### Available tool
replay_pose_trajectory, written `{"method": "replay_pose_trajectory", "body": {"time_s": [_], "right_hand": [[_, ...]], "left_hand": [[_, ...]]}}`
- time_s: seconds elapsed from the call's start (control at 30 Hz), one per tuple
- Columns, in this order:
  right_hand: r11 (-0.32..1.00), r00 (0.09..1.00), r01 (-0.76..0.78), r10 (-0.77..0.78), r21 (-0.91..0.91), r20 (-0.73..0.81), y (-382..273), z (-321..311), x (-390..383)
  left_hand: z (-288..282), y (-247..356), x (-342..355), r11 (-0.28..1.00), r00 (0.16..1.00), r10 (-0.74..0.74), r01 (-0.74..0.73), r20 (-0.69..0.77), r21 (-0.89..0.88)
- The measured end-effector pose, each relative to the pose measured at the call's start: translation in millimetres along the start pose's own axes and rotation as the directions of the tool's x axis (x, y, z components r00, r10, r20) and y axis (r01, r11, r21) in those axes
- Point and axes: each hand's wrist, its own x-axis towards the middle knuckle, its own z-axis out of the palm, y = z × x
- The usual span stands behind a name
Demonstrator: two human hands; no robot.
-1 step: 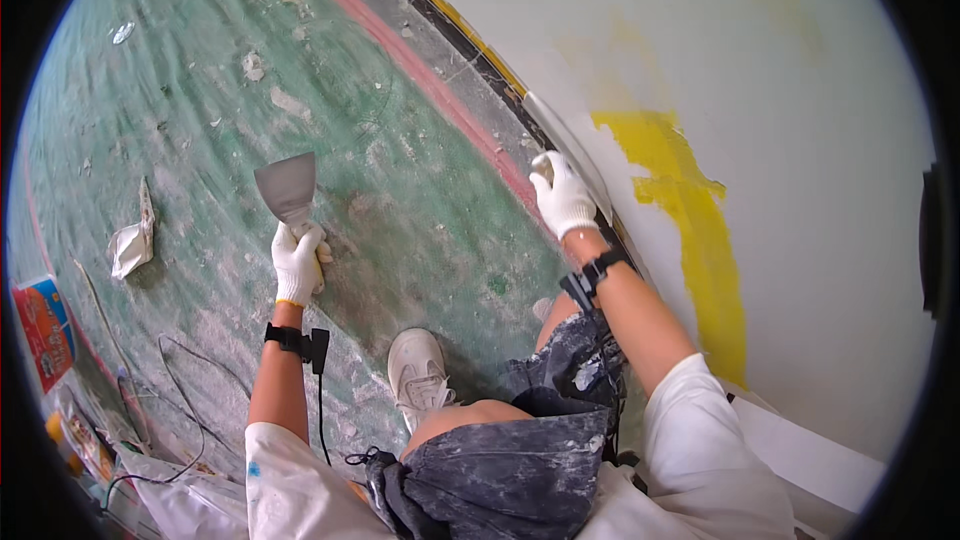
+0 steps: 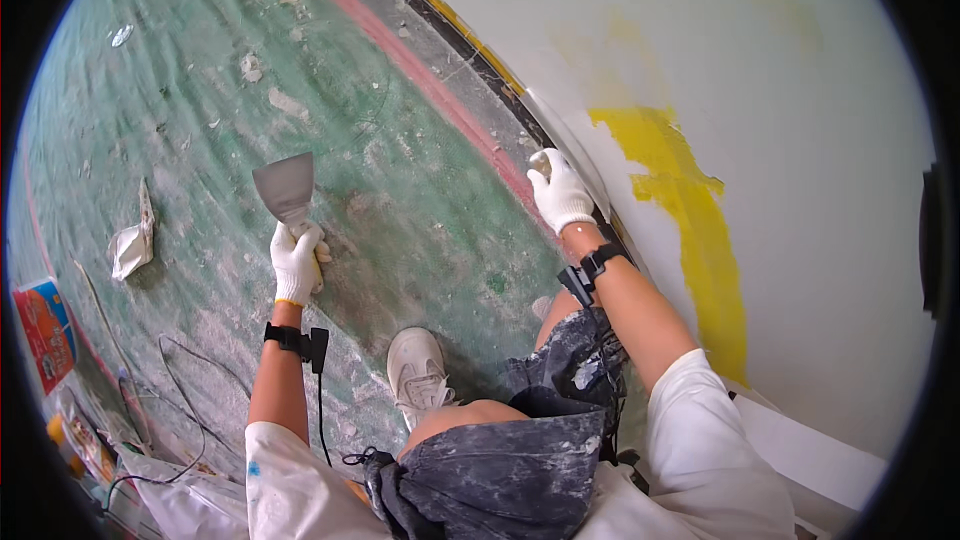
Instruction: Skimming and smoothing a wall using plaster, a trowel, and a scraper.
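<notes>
Underfoot, wrinkled green sheeting [image 2: 215, 165] spreads, dusty and crumb-strewn, with one crumpled white scrap [image 2: 130, 250] and one red-and-blue pack [image 2: 45, 337] at left. Above it, the knit-gloved left hand [image 2: 296, 265] clamps one flared metal scraper [image 2: 285, 185]; well apart, the right hand [image 2: 560, 190] curls beside the smooth, yellow-patched wall [image 2: 820, 190], its contents unclear.

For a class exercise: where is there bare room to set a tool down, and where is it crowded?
The dusty green covering has room between the scraper in the left hand and the pink strip, and between that hand and the shoe. The lower left is crowded: red-and-blue package, cable, white sheeting.
</notes>
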Motion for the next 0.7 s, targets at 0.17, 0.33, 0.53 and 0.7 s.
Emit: {"method": "replay_pose_trajectory", "body": {"time_s": [0.17,0.33,0.53,0.7], "right_hand": [[0.999,1.0,-0.016,0.015,0.045,0.025,-16.3,-81.8,-8.0],[0.938,0.994,0.087,-0.061,0.334,-0.089,-41.9,-214.3,-29.9],[0.939,0.899,0.243,-0.124,0.244,-0.419,-42.2,-243.3,-92.2],[0.999,0.999,-0.021,0.019,0.046,0.044,-15.9,-143.3,-120.7]], "left_hand": [[10.1,-11.4,3.8,0.998,0.998,0.029,-0.026,0.053,-0.058],[-5.3,-10.6,5.3,0.999,0.998,0.032,-0.031,0.053,-0.034],[-7.8,-15.4,-4.3,0.997,0.996,0.053,-0.049,0.069,-0.053],[-0.8,-14.7,-47.9,0.989,0.994,0.074,-0.063,0.079,-0.132]]}}
